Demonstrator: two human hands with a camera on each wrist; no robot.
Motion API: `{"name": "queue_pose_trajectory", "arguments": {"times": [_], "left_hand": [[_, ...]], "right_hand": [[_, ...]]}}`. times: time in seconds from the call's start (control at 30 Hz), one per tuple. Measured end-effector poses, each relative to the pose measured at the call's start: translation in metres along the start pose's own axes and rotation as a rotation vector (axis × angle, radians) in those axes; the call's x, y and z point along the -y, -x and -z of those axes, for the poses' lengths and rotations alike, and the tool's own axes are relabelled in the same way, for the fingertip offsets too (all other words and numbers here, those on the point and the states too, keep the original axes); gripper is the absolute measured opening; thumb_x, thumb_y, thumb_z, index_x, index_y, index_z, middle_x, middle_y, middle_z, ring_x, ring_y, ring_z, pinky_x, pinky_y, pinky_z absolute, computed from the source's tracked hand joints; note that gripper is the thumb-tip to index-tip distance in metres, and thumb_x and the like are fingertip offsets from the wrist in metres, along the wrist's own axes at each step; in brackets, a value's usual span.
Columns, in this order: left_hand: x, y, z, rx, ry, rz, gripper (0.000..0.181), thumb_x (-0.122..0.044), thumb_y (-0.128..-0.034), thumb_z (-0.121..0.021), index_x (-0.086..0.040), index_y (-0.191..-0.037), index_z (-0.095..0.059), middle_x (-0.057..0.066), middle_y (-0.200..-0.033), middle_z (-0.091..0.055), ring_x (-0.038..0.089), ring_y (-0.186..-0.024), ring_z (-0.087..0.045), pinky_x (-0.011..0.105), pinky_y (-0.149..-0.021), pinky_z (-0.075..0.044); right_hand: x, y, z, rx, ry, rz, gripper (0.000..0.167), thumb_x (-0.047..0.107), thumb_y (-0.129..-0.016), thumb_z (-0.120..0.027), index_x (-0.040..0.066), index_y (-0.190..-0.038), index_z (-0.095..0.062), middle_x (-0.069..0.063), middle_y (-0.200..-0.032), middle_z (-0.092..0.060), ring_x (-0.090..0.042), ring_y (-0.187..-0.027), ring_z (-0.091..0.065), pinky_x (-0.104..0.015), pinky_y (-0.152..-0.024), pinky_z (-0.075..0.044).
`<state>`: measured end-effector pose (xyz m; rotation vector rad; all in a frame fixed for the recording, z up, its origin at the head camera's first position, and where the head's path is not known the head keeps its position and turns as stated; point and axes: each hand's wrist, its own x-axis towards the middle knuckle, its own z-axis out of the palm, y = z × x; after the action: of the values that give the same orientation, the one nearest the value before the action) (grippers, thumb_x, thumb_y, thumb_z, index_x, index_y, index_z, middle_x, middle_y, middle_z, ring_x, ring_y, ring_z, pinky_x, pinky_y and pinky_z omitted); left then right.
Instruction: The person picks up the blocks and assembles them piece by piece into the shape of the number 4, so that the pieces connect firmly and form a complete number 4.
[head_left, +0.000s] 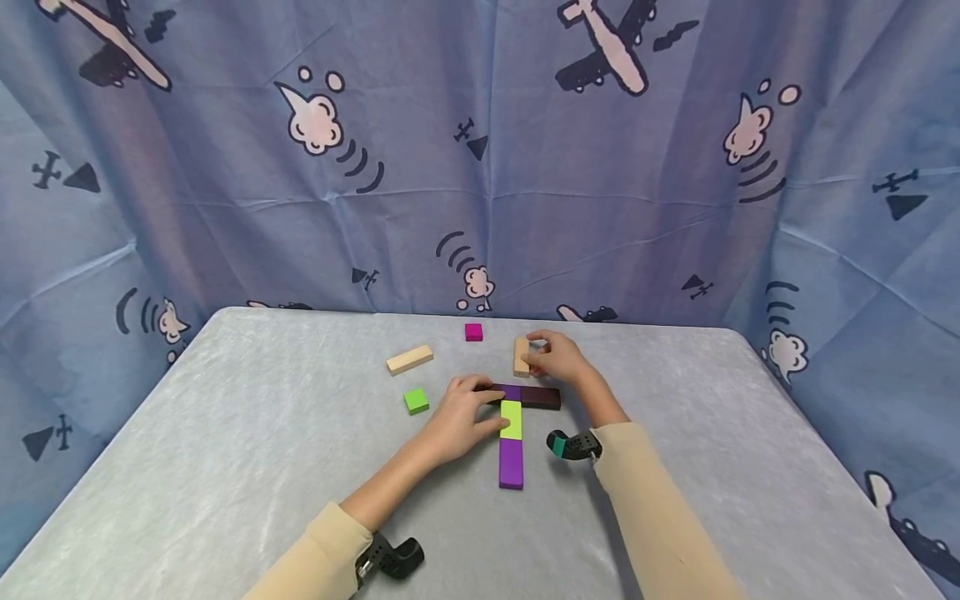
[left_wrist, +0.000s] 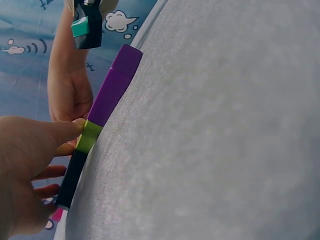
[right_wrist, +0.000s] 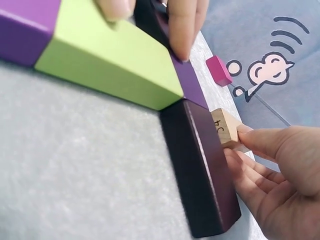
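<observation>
Several blocks lie end to end in a T shape on the table. Its stem is a purple block and a lime block. The crossbar has a small purple piece in the middle and a dark block on the right; my left hand partly covers its left side. My left hand rests on the T, thumb on the lime block and a fingertip at the small purple piece. Just beyond the crossbar, my right hand pinches a plain wooden block between thumb and fingers.
A second wooden block lies to the left, with a green block nearer me. At the back is a small magenta block. The grey tabletop ends at a blue patterned curtain.
</observation>
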<state>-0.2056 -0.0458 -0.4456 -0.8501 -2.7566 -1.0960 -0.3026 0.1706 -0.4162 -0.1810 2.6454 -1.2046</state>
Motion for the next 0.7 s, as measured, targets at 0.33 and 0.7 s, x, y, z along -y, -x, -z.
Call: {"name": "queue_pose_trajectory", "arguments": {"times": [0.33,0.7], "left_hand": [[0.0001,-0.0001,0.0004,0.002,0.005,0.001,0.041,-0.024,-0.0998,-0.075,-0.002,-0.134,-0.071,0.019,-0.141,-0.061,0.041,-0.131,-0.050,0.056,-0.109,-0.045],[0.0001,-0.0001,-0.0008,0.007,-0.022,0.006,0.042,-0.025,-0.1000,-0.075,-0.002,-0.135,-0.071,0.019,-0.141,-0.061,0.040,-0.131,-0.050,0.055,-0.109,-0.046]], "right_hand": [[0.0016,0.0049,-0.0052,-0.022,0.002,0.038,0.050,0.009,-0.104,-0.064,-0.012,-0.148,-0.049,-0.022,-0.098,-0.072,-0.019,-0.079,-0.073,-0.037,-0.080,-0.061],[0.0008,0.0065,-0.0102,-0.025,0.012,0.038,0.050,0.011,-0.105,-0.064,-0.010,-0.149,-0.050,-0.022,-0.102,-0.072,-0.029,-0.088,-0.074,-0.039,-0.083,-0.060]]}}
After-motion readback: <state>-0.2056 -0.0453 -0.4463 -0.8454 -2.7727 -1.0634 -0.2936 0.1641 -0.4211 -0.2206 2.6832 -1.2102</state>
